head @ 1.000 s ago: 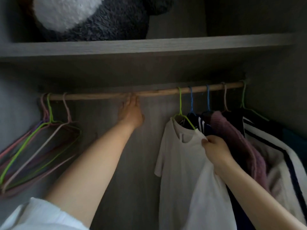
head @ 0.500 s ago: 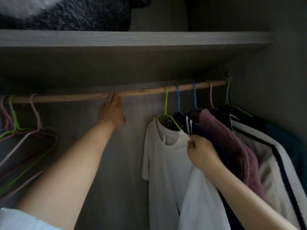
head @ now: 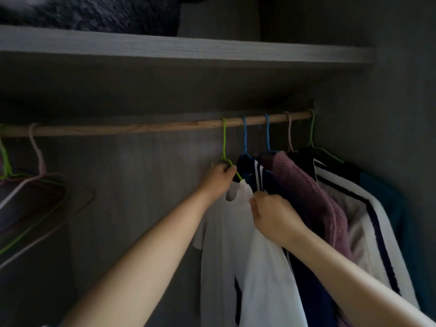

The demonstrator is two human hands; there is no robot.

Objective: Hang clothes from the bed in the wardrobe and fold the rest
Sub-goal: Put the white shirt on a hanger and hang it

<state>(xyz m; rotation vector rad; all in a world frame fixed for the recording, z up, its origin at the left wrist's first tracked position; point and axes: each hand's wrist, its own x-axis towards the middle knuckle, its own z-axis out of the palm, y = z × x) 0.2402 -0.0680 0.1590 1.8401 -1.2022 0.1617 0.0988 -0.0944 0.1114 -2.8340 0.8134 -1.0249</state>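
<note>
White shirt (head: pixel 226 234) between left hand (head: pixel 218 177) (on hanger (head: pixel 224 147)) and right hand (head: pixel 271 214).

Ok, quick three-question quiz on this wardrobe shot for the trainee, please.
1. True or false: the left hand grips the wooden rail.
2. Which garment does the right hand pinch? A) white T-shirt B) mauve knit sweater C) teal garment
3. Fill in: the T-shirt hangs on a ____ hanger.

Key: 1 false, it holds the hanger's neck at the collar; 2 A; 3 green.
</note>
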